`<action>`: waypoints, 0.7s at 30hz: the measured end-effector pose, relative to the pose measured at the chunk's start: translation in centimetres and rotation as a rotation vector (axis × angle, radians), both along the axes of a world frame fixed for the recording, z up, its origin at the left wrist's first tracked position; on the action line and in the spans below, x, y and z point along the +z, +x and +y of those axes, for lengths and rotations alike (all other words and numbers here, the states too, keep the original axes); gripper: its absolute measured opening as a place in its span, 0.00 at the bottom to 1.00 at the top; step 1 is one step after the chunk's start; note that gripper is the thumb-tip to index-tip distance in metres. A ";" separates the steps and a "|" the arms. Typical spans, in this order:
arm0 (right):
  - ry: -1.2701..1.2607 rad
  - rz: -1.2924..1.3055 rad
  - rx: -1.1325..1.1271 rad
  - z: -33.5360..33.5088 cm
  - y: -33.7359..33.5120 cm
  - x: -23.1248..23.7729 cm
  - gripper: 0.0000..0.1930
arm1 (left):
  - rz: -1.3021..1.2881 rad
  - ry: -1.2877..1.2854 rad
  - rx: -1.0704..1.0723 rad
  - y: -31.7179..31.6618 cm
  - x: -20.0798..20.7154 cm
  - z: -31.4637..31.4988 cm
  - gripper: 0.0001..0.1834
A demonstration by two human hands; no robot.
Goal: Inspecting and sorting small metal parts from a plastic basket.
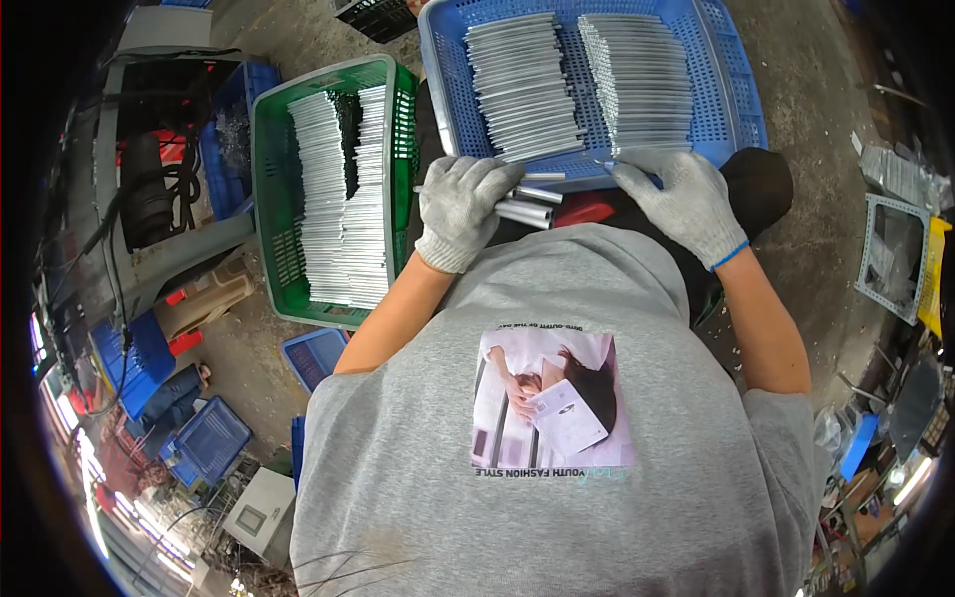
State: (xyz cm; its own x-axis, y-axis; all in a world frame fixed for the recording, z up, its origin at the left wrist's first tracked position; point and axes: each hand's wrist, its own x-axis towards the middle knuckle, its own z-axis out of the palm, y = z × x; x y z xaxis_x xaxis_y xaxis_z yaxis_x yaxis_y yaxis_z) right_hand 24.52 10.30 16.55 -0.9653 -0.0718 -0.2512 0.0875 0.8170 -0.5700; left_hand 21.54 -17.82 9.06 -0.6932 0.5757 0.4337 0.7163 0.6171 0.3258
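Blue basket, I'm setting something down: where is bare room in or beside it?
Bare concrete floor lies right of the blue basket; inside, a narrow strip parts the two tube stacks. Crowded: around the near rim, by left hand, held tubes and right hand.

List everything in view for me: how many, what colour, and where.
Blue basket: one, blue, top centre
Green basket: one, green, upper left
Basket tubes: uncountable, silver, in both baskets
Loose tubes: several, silver, gripped by left hand
Black crate: one, black, top edge
Red item: one, red, below blue basket
Machine: one, grey, far left
Blue bins: several, blue, left side
Metal frame: one, grey, far right
Other clutter: uncounted, mixed, side edges
Shirt: one, grey, bottom centre
Left hand: one, pale-gloved, right of green basket
Right hand: one, pale-gloved, at blue basket
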 end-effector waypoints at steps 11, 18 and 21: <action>0.028 0.007 -0.139 2.3 1.9 -0.6 0.15 | -0.217 -0.338 0.151 -3.0 -5.1 7.0 0.07; -0.033 -0.137 -0.125 2.9 1.2 -1.2 0.19 | -0.440 -0.291 0.177 -3.4 -4.4 7.6 0.14; -0.034 -0.132 -0.150 2.3 0.0 -1.1 0.19 | -0.595 0.173 0.312 -3.0 -2.2 7.7 0.11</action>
